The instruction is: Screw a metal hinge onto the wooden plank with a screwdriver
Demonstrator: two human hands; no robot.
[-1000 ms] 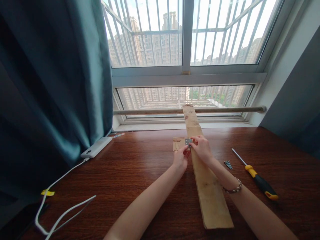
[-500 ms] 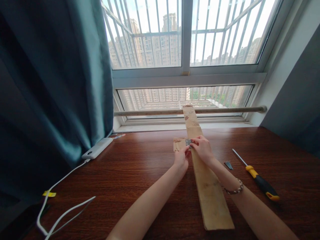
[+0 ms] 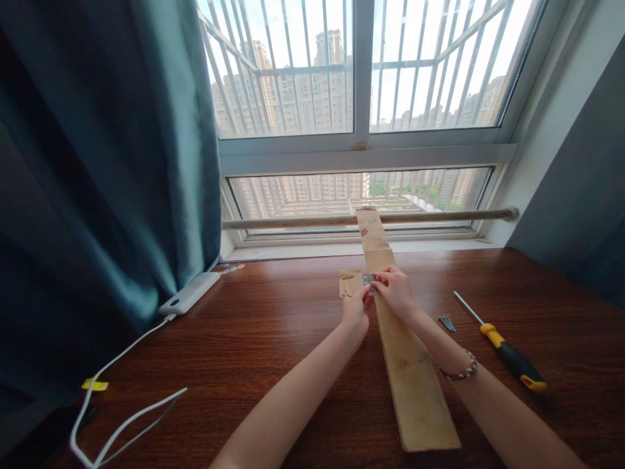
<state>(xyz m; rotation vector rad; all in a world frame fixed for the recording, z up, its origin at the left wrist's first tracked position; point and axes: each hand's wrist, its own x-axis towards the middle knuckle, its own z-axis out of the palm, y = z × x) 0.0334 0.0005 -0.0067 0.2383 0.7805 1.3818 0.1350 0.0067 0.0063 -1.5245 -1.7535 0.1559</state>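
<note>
A small metal hinge [image 3: 368,279] lies across the seam between a short wooden piece [image 3: 348,285] and a long narrow board [image 3: 415,384]. My left hand [image 3: 355,314] is closed, its fingertips pressing on the hinge's near left side by the short piece. From the right, my right hand [image 3: 396,292] pinches the hinge's right side while resting over the long board. The undersides of my fingers and part of the hinge are hidden. The long board runs away from me towards the window.
Several screws [image 3: 446,324] lie right of the board, beside a yellow and black screwdriver [image 3: 510,358]. At left, a white power bank [image 3: 190,293] has a white cable [image 3: 122,348] plugged in. A horizontal rail [image 3: 439,216] crosses before the window; a blue curtain [image 3: 185,163] hangs left.
The view has shifted very slightly. Both hands stay at the hinge, and the boards, screws and screwdriver keep their places.
</note>
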